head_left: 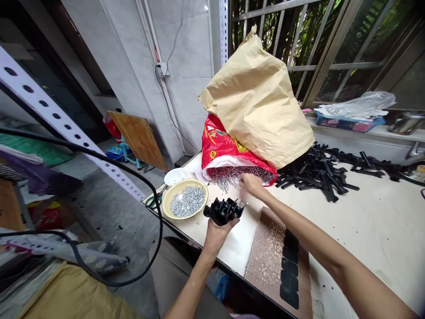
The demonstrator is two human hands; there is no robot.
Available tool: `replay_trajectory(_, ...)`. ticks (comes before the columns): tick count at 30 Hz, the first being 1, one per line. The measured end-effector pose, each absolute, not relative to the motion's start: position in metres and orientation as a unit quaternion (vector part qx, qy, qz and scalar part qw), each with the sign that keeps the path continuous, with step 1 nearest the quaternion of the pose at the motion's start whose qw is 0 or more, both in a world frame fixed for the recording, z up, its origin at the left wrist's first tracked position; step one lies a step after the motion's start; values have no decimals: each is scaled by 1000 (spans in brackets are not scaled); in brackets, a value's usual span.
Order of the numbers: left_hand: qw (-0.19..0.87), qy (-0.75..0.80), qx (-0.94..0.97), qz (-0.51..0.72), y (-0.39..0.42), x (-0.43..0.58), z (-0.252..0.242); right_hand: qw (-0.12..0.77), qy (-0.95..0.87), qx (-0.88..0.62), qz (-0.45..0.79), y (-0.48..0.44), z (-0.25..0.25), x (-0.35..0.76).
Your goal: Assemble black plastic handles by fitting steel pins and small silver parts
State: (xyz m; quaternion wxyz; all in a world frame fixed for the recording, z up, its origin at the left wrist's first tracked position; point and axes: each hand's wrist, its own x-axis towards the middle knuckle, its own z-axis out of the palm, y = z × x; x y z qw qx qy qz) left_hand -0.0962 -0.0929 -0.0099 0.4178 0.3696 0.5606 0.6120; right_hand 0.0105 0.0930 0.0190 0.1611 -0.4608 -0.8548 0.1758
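My left hand (217, 230) is closed around a bunch of black plastic parts (223, 210), held upright above the table's near edge. My right hand (251, 184) reaches to the mouth of a red bag (222, 148) that spills long metal screws (229, 176). Its fingers are pinched together at the screws; what they hold is too small to make out. A yellow bowl (169, 198) full of small silvery nuts sits just left of the black parts.
A tan paper sack (259, 104) leans on the red bag. A heap of black plastic parts (318, 173) lies at the back right. A brown board (267, 254) carries a row of black pieces (289, 270). A small white dish (175, 176), a black cable (146, 190).
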Motion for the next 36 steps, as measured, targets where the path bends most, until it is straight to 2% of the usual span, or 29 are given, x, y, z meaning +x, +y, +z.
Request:
replay_trajectory(3, 405, 570, 380, 606, -90, -100, -9, 211, -868, -419, 162, 78, 51, 49)
replay_trajectory(5, 397, 580, 388, 596, -87, -100, -9, 288, -889, -332, 128, 62, 76, 68)
replay_trajectory(7, 388, 589, 401, 584, -85, -99, -10, 320, -905, -268, 82, 44, 97, 79)
replay_trajectory(11, 370, 608, 445, 543, -82, -96, -15, 280, -935, -215, -16, 19, 118, 83)
replay_trajectory(17, 323, 640, 503, 482, -83, -93, -17, 181, -959, -167, -137, 7, 119, 73)
replay_trajectory(20, 324, 639, 509, 477, -83, -91, -17, 155, -971, -135, -121, 4, 121, 70)
replay_trajectory(23, 346, 633, 495, 485, -85, -90, -14, 191, -974, -119, -1, 14, 122, 69)
replay_trajectory(25, 361, 615, 483, 508, -88, -91, -9, 236, -954, -158, 94, 32, 115, 67)
replay_trajectory(27, 372, 606, 468, 525, -92, -92, -5, 237, -919, -275, 151, 55, 97, 60)
replay_trajectory(30, 379, 612, 450, 528, -95, -93, -1, 132, -853, -476, 171, 83, 57, 41)
replay_trajectory(36, 382, 606, 428, 551, -92, -90, 8, 60, -787, -592, 165, 102, 3, -5)
